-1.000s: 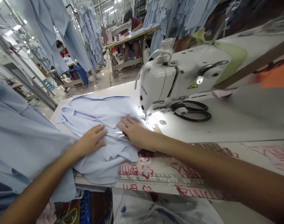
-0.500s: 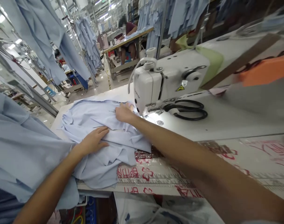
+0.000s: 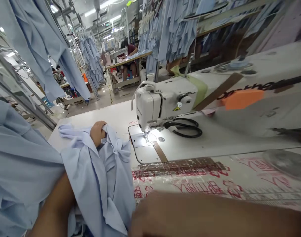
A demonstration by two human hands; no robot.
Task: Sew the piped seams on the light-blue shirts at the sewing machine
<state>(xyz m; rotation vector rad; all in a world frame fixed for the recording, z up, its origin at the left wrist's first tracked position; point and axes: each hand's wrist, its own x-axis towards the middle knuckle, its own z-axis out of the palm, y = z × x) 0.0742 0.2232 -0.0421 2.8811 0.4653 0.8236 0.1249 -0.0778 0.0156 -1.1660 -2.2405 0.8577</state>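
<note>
My left hand (image 3: pixel 98 133) is closed on a bunched light blue garment (image 3: pixel 87 168), its fingers wrapped in a fold near the top. The cloth hangs over the table's front edge, left of the sewing machine (image 3: pixel 150 107). Low in the picture is my right hand (image 3: pixel 146 212), blurred beside the garment's lower part. Its fingers are hidden, so I cannot make out whether they grip the cloth. The lit needle plate (image 3: pixel 141 153) lies bare under the machine's needle.
More light blue cloth (image 3: pixel 19 164) hangs at the left. A pair of black-handled scissors (image 3: pixel 186 127) lies beside the machine head. An orange piece (image 3: pixel 243 99) is attached to the machine arm. A person (image 3: pixel 130 52) sits at a table further back.
The garment has come away from the needle area, gathered leftward and toward me. My left hand has taken hold of it. My right hand has moved from beside the needle down to the front edge.
</note>
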